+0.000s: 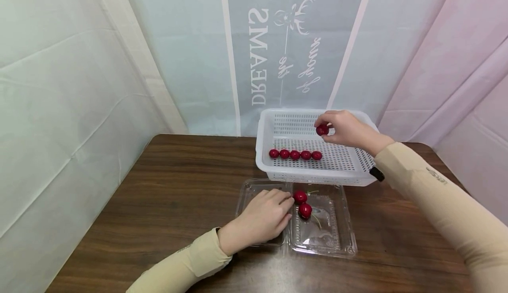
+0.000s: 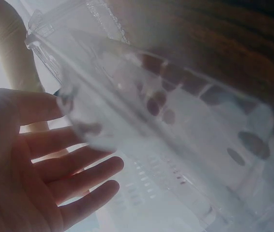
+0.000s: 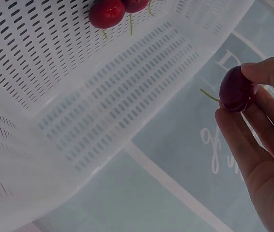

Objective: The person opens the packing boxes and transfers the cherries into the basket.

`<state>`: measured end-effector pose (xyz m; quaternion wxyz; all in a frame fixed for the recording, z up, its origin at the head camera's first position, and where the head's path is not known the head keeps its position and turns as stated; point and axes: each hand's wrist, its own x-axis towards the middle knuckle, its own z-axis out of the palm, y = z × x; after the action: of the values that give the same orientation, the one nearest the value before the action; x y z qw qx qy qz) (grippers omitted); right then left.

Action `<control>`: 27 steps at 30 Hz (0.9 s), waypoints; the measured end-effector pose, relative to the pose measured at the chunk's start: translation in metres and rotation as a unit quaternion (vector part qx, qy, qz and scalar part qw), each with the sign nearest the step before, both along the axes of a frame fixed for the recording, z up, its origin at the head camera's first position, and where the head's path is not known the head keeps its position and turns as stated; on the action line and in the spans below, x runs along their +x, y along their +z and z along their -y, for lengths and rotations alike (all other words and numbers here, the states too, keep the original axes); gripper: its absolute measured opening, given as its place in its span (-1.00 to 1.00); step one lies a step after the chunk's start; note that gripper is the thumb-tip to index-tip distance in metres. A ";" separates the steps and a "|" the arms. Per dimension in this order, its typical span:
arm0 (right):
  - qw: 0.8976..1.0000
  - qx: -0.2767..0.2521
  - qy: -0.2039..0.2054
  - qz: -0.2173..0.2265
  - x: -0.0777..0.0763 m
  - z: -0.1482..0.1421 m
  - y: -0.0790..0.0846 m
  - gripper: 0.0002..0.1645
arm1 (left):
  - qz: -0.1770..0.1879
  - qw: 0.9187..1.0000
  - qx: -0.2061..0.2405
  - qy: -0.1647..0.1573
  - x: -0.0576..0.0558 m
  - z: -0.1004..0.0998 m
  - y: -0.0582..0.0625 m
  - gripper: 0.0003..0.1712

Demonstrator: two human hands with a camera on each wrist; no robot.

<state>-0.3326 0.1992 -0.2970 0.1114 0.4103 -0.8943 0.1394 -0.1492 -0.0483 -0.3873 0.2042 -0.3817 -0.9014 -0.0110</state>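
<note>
In the head view my right hand (image 1: 344, 127) pinches a dark red cherry (image 1: 322, 129) between thumb and fingers, above the white perforated basket (image 1: 263, 140). The right wrist view shows the green stem of this cherry (image 3: 236, 89) sticking out from it. Several cherries (image 1: 295, 155) lie in a row on the basket's floor. My left hand (image 1: 262, 218), fingers loosely extended, is over the left half of a clear plastic clamshell box (image 1: 345, 235). Its fingertips are near two stemmed cherries (image 1: 304, 210) in the right half; whether they touch is unclear. In the left wrist view those fingers are spread.
The box stands on a dark wooden table (image 1: 178, 182), in front of the basket. Behind the basket hangs a pale printed curtain (image 1: 270, 63), with white cloth (image 1: 71, 107) at the left. A small black object (image 1: 377, 174) shows beside my right sleeve.
</note>
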 end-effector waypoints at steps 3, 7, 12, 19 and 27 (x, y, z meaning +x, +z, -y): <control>1.000 0.001 -0.005 0.015 -0.003 0.000 -0.001 -0.69 | 0.000 1.000 0.001 0.000 0.000 0.000 -0.001 -0.64; 0.999 0.006 -0.010 0.030 -0.008 0.000 -0.001 -0.70 | 0.002 1.000 0.001 -0.001 -0.001 0.000 -0.001 -0.64; 0.999 0.011 -0.013 0.047 -0.016 0.000 -0.003 -0.72 | 0.003 1.000 0.000 0.001 -0.001 0.000 -0.002 -0.64; 0.997 0.021 -0.017 0.066 -0.026 -0.001 -0.005 -0.71 | 0.003 1.000 0.001 0.001 -0.001 0.001 -0.002 -0.64; 0.995 0.039 -0.034 0.089 -0.035 0.000 -0.007 -0.70 | 0.004 1.000 0.000 0.000 -0.002 0.001 -0.001 -0.64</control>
<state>-0.3679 0.1994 -0.3044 0.0201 0.3698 -0.9188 0.1365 -0.1514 -0.0495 -0.3886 0.2007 -0.3821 -0.9020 -0.0120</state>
